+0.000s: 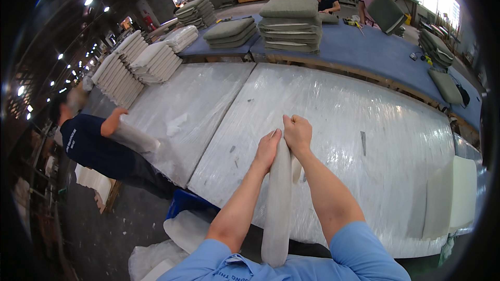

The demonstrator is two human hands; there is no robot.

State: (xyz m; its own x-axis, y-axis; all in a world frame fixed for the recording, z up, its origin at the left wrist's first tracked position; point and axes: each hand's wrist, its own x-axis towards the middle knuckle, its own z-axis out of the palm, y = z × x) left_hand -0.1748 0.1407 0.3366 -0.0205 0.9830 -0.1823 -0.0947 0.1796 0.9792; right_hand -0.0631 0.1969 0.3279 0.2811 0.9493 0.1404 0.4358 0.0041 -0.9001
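Observation:
A light grey seat cushion (277, 213) stands on its narrow edge in front of me, its near end against my blue shirt and its far end over the wrapped table. My left hand (267, 150) is closed on the left side of the cushion's far end, thumb on top. My right hand (298, 133) makes a fist at the same end, on the right, gripping the cushion's fabric edge. A pale strip of fabric or foam (296, 169) shows just under my right wrist. Fingertips of both hands are mostly hidden.
The worktable (333, 109) is covered in clear plastic film. White foam pieces (452, 195) stand at its right end. Beyond it, a blue table (359, 52) bears stacked green cushions (289, 23). A co-worker (99, 140) stands at left near stacked pale cushions (117, 78); two more people work at the back.

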